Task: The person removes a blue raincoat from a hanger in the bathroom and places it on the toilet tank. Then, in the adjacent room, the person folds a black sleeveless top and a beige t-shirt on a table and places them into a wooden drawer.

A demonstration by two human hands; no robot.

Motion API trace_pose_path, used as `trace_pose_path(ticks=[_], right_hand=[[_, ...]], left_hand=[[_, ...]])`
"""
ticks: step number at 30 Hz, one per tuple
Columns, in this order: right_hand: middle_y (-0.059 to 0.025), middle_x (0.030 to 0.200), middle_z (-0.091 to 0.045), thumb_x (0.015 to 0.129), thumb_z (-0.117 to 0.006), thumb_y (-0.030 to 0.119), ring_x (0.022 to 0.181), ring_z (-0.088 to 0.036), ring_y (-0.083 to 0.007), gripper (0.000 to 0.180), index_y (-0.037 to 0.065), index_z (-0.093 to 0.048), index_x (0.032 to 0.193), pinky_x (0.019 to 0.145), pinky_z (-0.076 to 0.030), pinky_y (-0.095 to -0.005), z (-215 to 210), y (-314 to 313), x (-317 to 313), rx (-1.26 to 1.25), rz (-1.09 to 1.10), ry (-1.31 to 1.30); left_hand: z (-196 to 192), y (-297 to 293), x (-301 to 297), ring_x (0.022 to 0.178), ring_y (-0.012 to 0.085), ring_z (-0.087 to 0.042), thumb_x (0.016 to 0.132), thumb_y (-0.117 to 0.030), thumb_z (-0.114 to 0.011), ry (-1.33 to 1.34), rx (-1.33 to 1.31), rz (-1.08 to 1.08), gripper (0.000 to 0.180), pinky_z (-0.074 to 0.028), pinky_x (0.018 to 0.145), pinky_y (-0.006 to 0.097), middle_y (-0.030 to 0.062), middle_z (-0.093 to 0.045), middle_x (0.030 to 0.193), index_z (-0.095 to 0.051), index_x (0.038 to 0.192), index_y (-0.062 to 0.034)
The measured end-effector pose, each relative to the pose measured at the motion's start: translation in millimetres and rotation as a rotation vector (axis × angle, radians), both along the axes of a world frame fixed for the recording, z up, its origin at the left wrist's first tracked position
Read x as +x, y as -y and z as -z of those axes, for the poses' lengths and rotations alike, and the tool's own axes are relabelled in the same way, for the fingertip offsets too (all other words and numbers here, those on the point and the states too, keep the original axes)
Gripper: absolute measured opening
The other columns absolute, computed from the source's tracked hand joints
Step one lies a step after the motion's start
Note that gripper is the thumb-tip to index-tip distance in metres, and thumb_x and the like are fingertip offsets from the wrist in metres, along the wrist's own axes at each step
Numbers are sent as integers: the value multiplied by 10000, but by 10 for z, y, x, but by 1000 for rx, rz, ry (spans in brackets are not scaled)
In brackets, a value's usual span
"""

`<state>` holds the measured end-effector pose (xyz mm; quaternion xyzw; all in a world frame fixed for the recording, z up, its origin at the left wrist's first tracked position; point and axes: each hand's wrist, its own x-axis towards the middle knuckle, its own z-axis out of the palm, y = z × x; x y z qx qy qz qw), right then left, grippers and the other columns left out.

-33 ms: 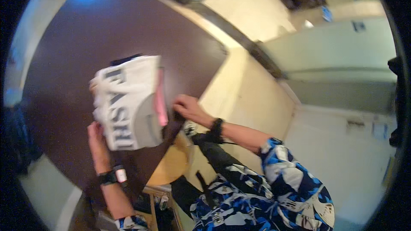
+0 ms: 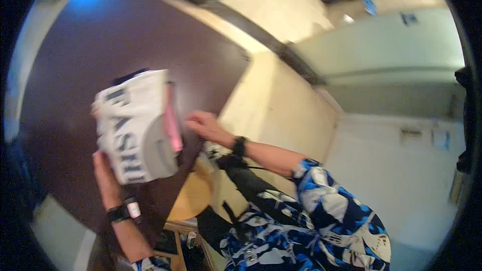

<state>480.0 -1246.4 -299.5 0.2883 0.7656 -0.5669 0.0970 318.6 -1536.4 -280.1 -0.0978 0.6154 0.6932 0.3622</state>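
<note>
The white folded cloth (image 2: 133,128) with dark lettering and a pink edge was held up in front of the dark brown door (image 2: 100,45), open door surface above and left of it. The left hand (image 2: 105,175) gripped its lower edge, fingers hidden behind it. The right hand (image 2: 206,125), fingers loosely together, hovered just right of the cloth. Cream walls (image 2: 281,105) stood right of the cloth.
</note>
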Motion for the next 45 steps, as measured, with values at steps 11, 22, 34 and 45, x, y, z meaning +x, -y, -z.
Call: trace_pose_path(ticks=[11,22,34,45], right_hand=[[-207,725,-595,746,-585,474,678,-572,-233,541,-62,-621,808,620,-442,-376,193,506,-1032,-291,416,-84],[-223,593,-534,641,-685,311,555,-567,-274,415,-87,-569,663,534,-437,-385,-92,523,-1001,-360,464,15],[-233,599,-560,630,-650,393,578,-594,-318,507,-109,-581,644,551,-460,-394,-442,477,-505,-293,388,95],[-271,629,-567,707,-566,434,582,-598,-348,536,-100,-595,677,547,-450,-417,-163,742,-108,-214,366,107]], left_hand=[[-310,82,-228,1247,283,-345,927,-386,-393,-431,-468,387,621,-277,1029,405,187,-291,1398,-227,1397,-16],[-173,-768,498,1162,261,-378,919,-364,-412,-151,-451,518,555,-310,967,386,165,-340,1310,-286,1332,-15],[-53,-1014,967,1068,237,-415,911,-339,-432,59,-286,591,484,-345,898,366,141,-394,1215,-351,1261,-15],[-29,-986,1138,983,214,-448,904,-317,-451,104,-258,612,423,-378,836,347,119,-443,1128,-410,1197,-15]])
